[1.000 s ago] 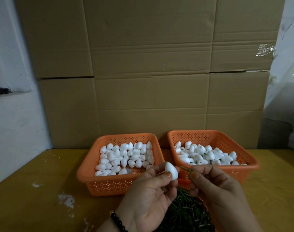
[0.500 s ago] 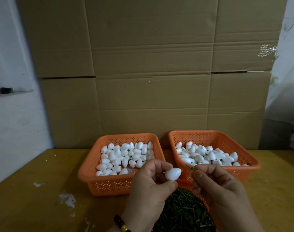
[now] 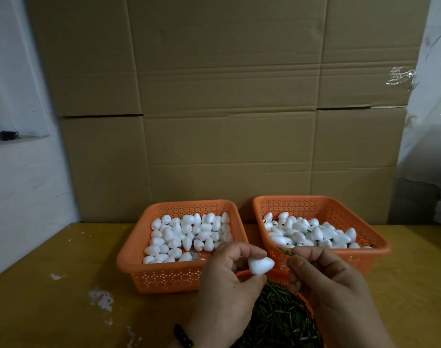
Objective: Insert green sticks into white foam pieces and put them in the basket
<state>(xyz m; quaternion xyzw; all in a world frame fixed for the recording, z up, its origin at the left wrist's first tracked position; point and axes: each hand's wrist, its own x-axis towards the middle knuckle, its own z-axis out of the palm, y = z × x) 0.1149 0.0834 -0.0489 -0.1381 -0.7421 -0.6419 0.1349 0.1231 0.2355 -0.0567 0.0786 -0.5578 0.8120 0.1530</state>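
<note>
Foam turned, stick aimed
The left hand (image 3: 227, 280) now pinches the white teardrop foam piece (image 3: 261, 264) sideways — right hand (image 3: 325, 277) pinches the thin green stick (image 3: 285, 251) beside it, insertion next.

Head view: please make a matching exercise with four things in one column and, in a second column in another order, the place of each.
Things
1. foam piece
2. green stick
3. plain foam pieces
4. pile of green sticks

Places
A. in the left basket
B. pinched in the right hand
C. in the near container, below both hands
D. held in the left hand

Pairs: 1-D, 2-B, 3-A, 4-C
</note>
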